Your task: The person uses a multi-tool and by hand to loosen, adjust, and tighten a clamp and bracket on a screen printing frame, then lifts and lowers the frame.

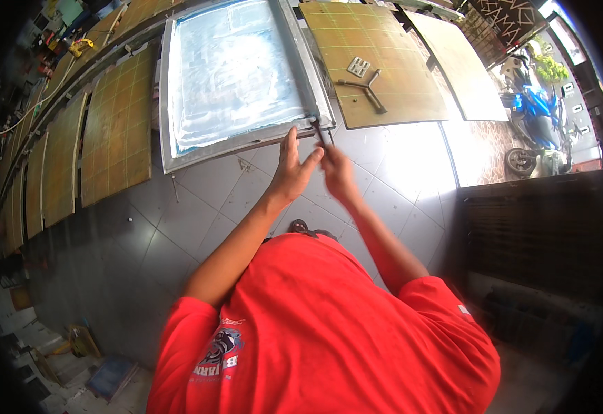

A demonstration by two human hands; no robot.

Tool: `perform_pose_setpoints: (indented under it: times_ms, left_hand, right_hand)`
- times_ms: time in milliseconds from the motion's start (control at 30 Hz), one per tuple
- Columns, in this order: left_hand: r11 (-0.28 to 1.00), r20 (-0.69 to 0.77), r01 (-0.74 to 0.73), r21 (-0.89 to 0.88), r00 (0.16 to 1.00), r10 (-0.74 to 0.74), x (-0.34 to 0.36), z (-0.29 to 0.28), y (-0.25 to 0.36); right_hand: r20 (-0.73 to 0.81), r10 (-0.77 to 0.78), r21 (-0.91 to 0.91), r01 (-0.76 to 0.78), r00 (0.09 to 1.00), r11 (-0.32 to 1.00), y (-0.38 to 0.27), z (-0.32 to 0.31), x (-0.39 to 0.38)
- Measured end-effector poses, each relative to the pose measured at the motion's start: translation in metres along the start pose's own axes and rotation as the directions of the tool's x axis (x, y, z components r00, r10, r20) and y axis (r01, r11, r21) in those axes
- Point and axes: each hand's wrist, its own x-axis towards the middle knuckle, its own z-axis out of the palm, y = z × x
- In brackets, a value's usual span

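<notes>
Hands meet at the near right corner of a metal-framed screen point(236, 76) lying flat on a grey tiled floor point(198, 200), seen from above the head of a person in a red shirt point(322, 331). Both bare forearms reach forward from the lower edge and converge just short of the frame's corner.

The left hand point(293, 169) is raised with its palm turned inward, fingers extended upward and held close together, the fingertips near the frame's lower rail; it is open and grips nothing that can be seen. The right hand point(336, 172) is curled, its fingers closed around a slim dark tool point(321, 134) whose tip points up toward the corner of the frame. Whether the tip touches the metal cannot be told. The two hands sit just beside each other, the left thumb almost against the right knuckles.

The screen, its pale bluish mesh stretched within a grey frame, lies tilted in the view, its far end running toward the top edge. To its right rests a yellowish gridded board point(370, 62) carrying a three-armed metal wrench point(365, 88) and a small perforated plate point(358, 67). More gridded boards point(112, 131) line the floor at left. A blue motorbike point(532, 121) stands in sunlight at far right, beside a dark slatted panel point(529, 221).
</notes>
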Motion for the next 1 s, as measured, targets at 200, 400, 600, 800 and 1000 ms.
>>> perform_pose_setpoints:
  times_ms: [200, 400, 600, 800, 1000]
  left_hand:
    - [0.961, 0.198, 0.271, -0.050, 0.946, -0.257, -0.025, -0.030, 0.003]
    - [0.882, 0.045, 0.450, -0.138, 0.893, -0.448, -0.077, -0.086, -0.018]
    - [0.785, -0.261, 0.582, -0.212, 0.740, -0.620, -0.158, -0.142, -0.075]
    - [0.632, -0.363, 0.766, -0.119, 0.559, -0.746, -0.255, -0.194, -0.151]
    - [0.565, -0.317, 0.824, 0.049, 0.549, -0.773, -0.250, -0.182, -0.133]
  right_hand:
    - [-0.244, -0.222, -0.673, -0.001, 0.944, 0.740, 0.042, -0.085, 0.109]
    - [-0.346, -0.050, -0.612, -0.185, 0.937, 0.769, 0.059, -0.078, 0.204]
    - [-0.484, 0.088, -0.497, -0.357, 0.870, 0.791, 0.067, -0.082, 0.270]
    - [-0.502, 0.046, -0.570, -0.371, 0.863, 0.733, 0.099, -0.116, 0.224]
    - [-0.433, 0.024, -0.694, -0.350, 0.901, 0.630, 0.081, -0.099, 0.200]
